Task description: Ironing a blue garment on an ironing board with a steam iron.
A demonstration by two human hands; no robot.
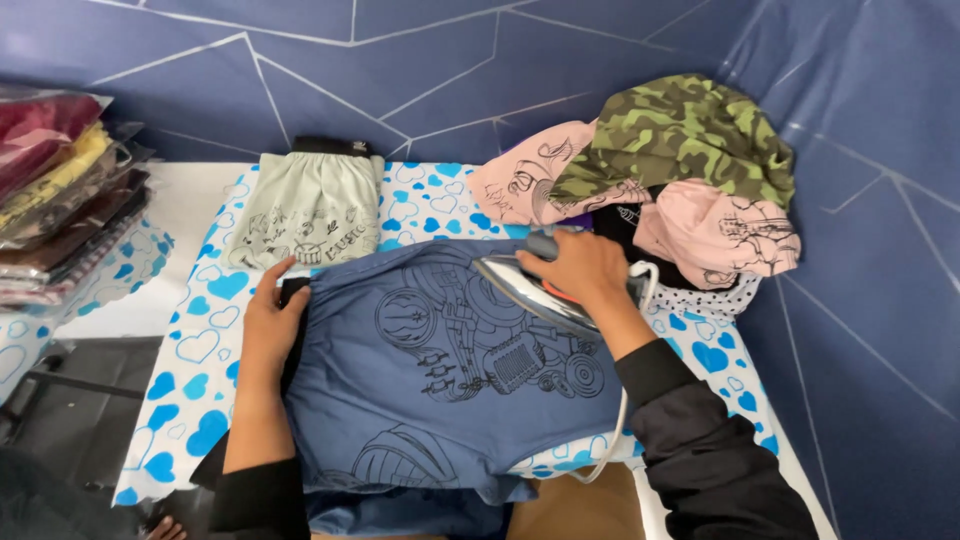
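Observation:
A blue printed garment [440, 390] lies spread on an ironing board with a white cover dotted with blue hearts [205, 345]. My right hand [580, 268] grips the handle of an electric iron [520, 285], whose shiny soleplate is tilted up over the garment's upper right part. A white cord [615, 430] trails from the iron down past my right sleeve. My left hand [270, 325] lies flat on the garment's left edge, fingers spread, holding the cloth down.
A folded pale green printed garment [310, 210] lies at the board's far end. A heap of pink, camouflage and dark clothes [680, 180] sits at the far right. Bagged folded clothes [60, 190] are stacked on the left. Blue walls surround the board.

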